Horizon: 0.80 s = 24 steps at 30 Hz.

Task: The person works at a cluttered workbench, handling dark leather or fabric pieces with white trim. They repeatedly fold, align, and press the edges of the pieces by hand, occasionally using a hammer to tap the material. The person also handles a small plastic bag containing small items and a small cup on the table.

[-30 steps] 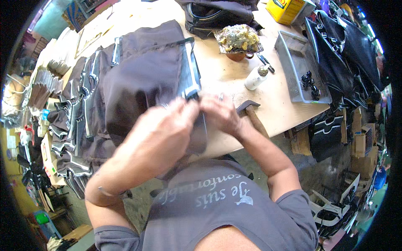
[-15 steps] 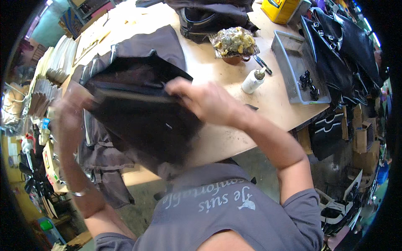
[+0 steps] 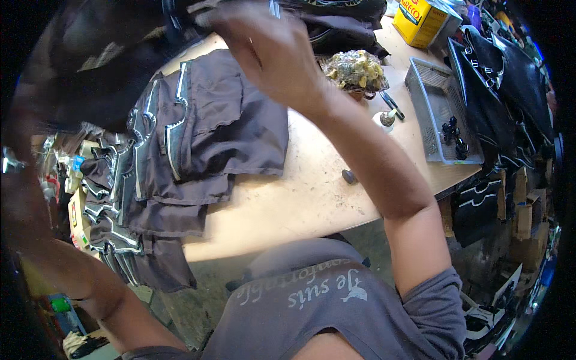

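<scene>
A black fabric bag [image 3: 102, 66] is raised high at the upper left, close to the camera and partly outside the picture. At its edge, the fingers of my right hand [image 3: 267, 54] are closed on it. My left forearm [image 3: 78, 276] reaches up along the left rim; the hand at its end is lost in shadow and blur, so its fingers do not show. Below the bag, overlapping dark brown fabric panels [image 3: 240, 141] with white-edged black trim spread over the left of the table [image 3: 282, 210].
Folded dark fabric pieces [image 3: 345, 33] lie at the back, beside a crusted yellowish lump [image 3: 357, 72]. Rightward stand a white bottle [image 3: 384, 119], a grey basket [image 3: 425, 141] holding black hardware, and a yellow tin [image 3: 414, 23]. Black bags [image 3: 510, 90] fill the far right.
The black bag has gone up and left from above the table, and both arms have risen with it. The brown panels beneath are now uncovered.
</scene>
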Tool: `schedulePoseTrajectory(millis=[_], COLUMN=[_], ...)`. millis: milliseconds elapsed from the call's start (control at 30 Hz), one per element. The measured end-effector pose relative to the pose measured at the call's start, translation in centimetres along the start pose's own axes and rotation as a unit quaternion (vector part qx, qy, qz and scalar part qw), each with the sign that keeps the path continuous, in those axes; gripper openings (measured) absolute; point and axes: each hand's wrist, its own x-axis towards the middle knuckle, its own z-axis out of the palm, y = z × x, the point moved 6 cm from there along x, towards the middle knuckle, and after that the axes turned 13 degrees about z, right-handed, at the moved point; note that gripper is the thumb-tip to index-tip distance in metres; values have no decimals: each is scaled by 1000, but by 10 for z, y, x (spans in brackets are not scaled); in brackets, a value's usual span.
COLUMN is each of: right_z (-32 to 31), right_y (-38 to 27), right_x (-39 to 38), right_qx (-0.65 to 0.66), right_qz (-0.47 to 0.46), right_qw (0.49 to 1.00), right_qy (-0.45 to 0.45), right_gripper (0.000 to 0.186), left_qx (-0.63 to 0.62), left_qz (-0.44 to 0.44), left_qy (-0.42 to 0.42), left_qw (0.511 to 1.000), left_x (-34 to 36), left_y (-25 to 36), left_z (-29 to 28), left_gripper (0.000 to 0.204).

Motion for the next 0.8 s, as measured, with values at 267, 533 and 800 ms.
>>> schedulePoseTrajectory(millis=[267,533,800], right_z=[-31,-100,-168], right_y=[58,24,50], right_x=[-267,-252,-284], right_qx=[-188,-357,-377], right_qz=[222,240,542], right_qw=[882,836,694], right_qy=[-370,-341,-287], right_gripper=[19,29,43], left_qx=[-463,-420,-442], left_qz=[203,134,7], left_qy=[-245,-233,-145], left_qw=[827,867,885], left_x=[-78,-98,-98], left_y=[190,212,229], left_z=[191,294,292], left_gripper=[17,27,31])
